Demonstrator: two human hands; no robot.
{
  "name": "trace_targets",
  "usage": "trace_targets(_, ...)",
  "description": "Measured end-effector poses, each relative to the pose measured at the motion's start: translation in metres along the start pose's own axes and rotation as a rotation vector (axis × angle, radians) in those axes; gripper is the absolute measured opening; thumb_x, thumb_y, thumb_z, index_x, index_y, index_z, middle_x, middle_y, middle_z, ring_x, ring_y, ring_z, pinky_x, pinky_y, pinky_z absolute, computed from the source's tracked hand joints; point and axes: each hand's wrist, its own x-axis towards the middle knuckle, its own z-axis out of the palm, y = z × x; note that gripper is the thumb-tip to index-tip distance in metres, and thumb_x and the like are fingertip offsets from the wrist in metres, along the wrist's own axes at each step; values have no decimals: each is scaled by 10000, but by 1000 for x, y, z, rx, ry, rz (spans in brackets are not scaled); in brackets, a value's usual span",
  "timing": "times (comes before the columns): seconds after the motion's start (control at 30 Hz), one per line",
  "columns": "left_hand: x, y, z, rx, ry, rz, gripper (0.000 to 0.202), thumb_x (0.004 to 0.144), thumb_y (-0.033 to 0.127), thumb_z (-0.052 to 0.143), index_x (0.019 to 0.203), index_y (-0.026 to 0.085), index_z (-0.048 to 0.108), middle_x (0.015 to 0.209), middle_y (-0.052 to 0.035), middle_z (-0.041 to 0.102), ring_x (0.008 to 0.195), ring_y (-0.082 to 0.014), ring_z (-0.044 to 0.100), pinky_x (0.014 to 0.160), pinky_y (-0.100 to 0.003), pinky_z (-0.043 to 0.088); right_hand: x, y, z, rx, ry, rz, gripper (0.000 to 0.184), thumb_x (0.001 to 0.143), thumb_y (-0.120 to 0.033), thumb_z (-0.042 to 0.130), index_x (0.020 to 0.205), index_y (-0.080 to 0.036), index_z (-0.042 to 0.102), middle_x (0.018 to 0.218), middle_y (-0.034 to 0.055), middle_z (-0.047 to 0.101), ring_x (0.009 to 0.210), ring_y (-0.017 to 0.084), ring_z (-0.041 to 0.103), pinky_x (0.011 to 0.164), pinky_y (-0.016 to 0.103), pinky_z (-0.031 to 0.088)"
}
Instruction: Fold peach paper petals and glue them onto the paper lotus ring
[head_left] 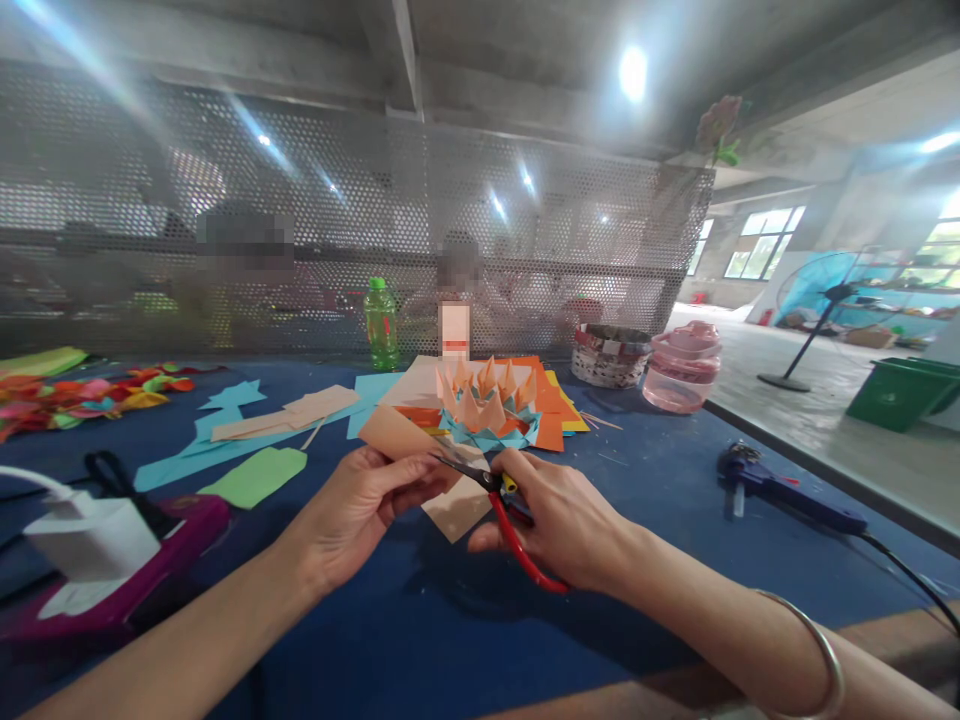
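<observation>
Between the thumb and fingers of my left hand (379,490) is a strip of peach paper (397,430), its free end rising up and left. My right hand (562,515) grips red-handled scissors (517,540), whose dark blades point left and meet the paper close to my left fingertips. Just beyond the hands stands a folded paper lotus (491,405) with peach points above and blue points at its base. Under the scissors lies another peach paper piece (456,508), flat on the dark blue table. Some right-hand fingers are hidden behind the handles.
Left are a purple power strip (157,570) with a white charger (90,540), green paper (259,473) and colourful folded pieces (90,395). A green bottle (381,325) stands behind. Right are a woven basket (611,357), pink jug (684,368) and blue glue gun (795,490) with its cord.
</observation>
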Motion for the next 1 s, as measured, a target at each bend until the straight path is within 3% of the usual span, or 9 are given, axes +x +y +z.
trace_targets(0.2,0,-1,-2,-8,-43,-2,138,678,116,800,815,108,790,857,-84,794,806,-186,730,763,-222,608,1,-2,-3,-18,-22,2,433,863,-595,527,1010,-192,468,972,83,649,763,246,665,607,298,403)
trace_targets(0.5,0,-1,-1,41,-59,-16,227,645,175,840,860,121,790,913,-90,793,839,-197,731,774,-220,597,0,0,0,-1,-5,-12,428,863,-594,533,1010,-197,469,935,66,652,736,238,664,589,288,392)
trace_targets(1.0,0,0,3,1,-18,-34,166,655,104,810,819,127,793,827,-78,794,747,-177,734,707,-210,609,1,2,4,-1,22,-19,429,859,-595,551,975,-188,483,899,77,675,709,232,675,576,277,386)
